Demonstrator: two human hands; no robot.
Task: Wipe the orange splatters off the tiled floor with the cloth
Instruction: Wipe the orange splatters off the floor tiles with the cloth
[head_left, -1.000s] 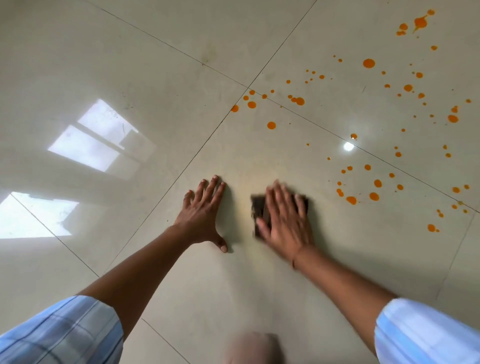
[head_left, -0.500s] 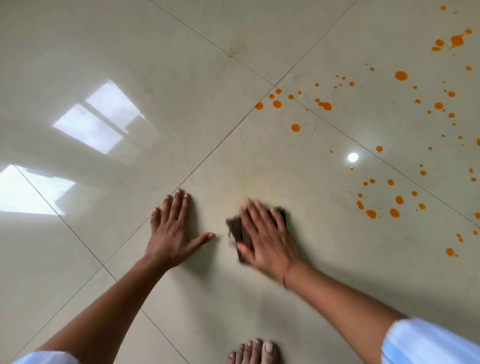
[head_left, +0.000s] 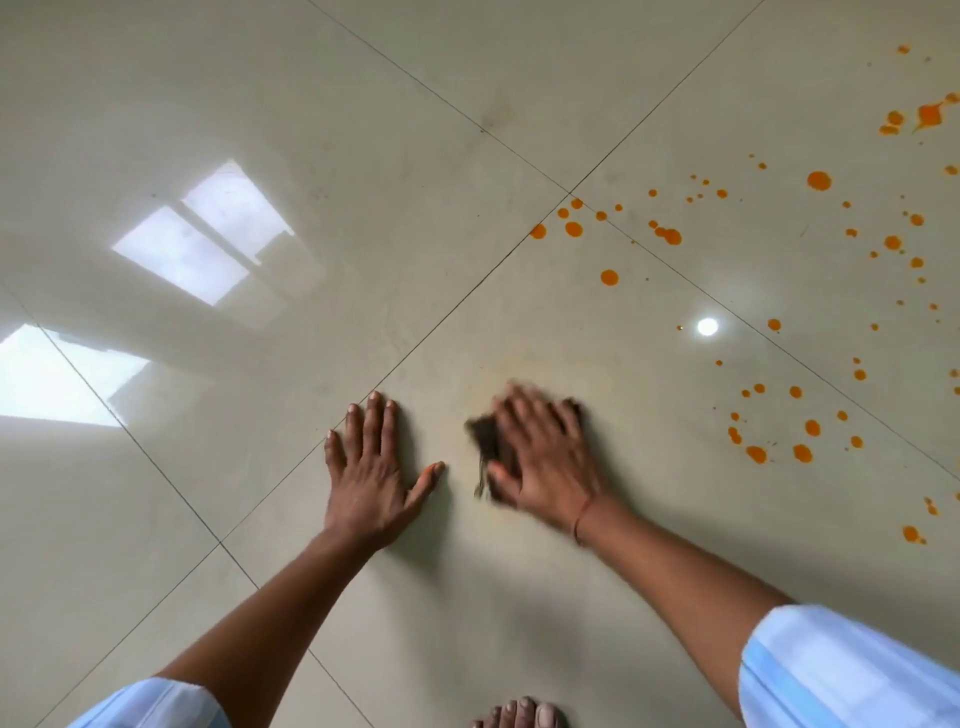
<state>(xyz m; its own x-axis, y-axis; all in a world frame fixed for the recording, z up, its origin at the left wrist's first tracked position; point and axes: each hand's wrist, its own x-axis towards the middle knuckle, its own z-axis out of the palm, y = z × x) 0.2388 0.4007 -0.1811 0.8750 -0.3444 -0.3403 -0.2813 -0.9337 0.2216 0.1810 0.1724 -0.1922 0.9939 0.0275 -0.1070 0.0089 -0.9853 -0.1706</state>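
Dark brown cloth (head_left: 487, 442), blurred, perhaps crumpled

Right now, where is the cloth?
In the head view, the cloth lies right of centre under the right hand, between the left hand and the orange splatters.

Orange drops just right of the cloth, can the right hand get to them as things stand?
Probably yes: the right hand presses on the cloth, and only bare tile lies between it and those orange drops.

Beige glossy tiled floor (head_left: 415, 156); orange splatters (head_left: 779, 405) (round dots); dark brown cloth (head_left: 485, 436); pale-blue sleeve (head_left: 841, 670).
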